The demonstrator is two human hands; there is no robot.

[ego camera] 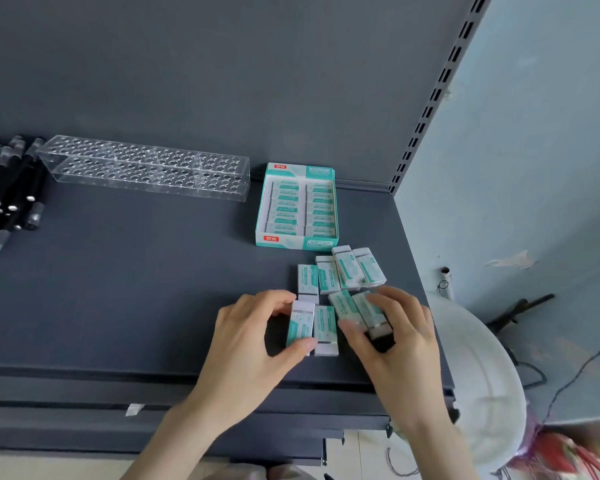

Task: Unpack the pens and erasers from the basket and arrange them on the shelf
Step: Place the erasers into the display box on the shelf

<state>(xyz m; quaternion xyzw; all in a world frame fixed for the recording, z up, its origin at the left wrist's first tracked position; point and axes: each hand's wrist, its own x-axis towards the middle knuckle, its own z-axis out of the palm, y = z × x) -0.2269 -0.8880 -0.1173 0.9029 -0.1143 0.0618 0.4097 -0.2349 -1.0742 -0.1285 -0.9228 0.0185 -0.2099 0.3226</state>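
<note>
Far left, black plastic pens (4,199) lie piled on the grey metal shelf (136,289), beside a clear acrylic holed holder (146,168). A teal-white cardboard box (297,207) stands mid-shelf, with white-and-teal sleeved erasers (340,271) loose in front of it. The left hand (246,344) pinches one eraser and the right hand (395,341) pinches another. They are probably light and stiff with slick sleeves, so grip the long sides.

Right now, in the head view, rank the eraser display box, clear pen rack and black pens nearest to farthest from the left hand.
1. eraser display box, just behind the left hand, slightly right.
2. clear pen rack, farther back, to the left.
3. black pens, far left edge.
</note>
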